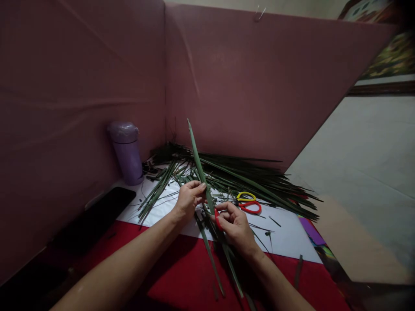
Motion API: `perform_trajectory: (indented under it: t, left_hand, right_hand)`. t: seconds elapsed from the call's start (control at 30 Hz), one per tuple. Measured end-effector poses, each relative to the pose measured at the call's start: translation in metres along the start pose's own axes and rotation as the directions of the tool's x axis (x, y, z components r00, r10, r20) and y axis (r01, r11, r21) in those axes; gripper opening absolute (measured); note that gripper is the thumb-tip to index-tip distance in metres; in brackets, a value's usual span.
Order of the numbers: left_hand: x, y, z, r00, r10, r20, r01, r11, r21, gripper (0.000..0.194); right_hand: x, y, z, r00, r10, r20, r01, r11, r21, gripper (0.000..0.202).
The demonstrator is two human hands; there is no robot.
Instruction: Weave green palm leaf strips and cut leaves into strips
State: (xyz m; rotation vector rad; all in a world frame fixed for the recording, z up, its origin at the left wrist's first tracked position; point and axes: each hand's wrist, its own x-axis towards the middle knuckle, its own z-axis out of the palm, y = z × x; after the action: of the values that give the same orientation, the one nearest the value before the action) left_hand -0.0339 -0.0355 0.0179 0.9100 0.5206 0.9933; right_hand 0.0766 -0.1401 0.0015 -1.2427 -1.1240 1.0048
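Observation:
A long green leaf blade (pixel 198 162) stands tilted upward, its tip above the table. My left hand (pixel 190 199) is closed on it, pinching it between thumb and fingers about midway along. My right hand (pixel 236 224) is closed around a small red tool (pixel 218 219) at the leaf's lower part; only a curved red piece shows, so its kind cannot be made out. Below my hands, green leaf strips (pixel 207 248) hang or lie over the red cloth. Just beyond my right hand lie scissors (pixel 249 207) with one yellow and one red handle.
Many long leaves (pixel 259 181) are heaped at the back, with a smaller bundle (pixel 158 190) at left. White paper (pixel 285 233) with scraps covers part of the red cloth (pixel 162 263). A purple tumbler (pixel 127 155) and a black phone-like slab (pixel 112 205) stand left. Pink panels (pixel 227 77) enclose the back.

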Motion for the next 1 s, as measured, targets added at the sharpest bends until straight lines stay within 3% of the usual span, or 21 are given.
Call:
perform_trajectory:
  t: [0.53,1.0]
  left_hand:
    - [-0.0057,-0.003,0.0064,0.993,0.045,-0.111,-0.049,0.998,-0.03,0.024]
    - [-0.0048,-0.0049,0.0044,0.998,0.009,-0.065,-0.01,1.0,-0.014,0.023]
  right_hand:
    - [-0.001,-0.0006,0.0038,0.999,-0.038,-0.013,0.038,0.999,-0.03,0.027]
    - [-0.0008,0.0014,0.0047,0.999,-0.037,-0.011,0.036,0.999,-0.034,0.025]
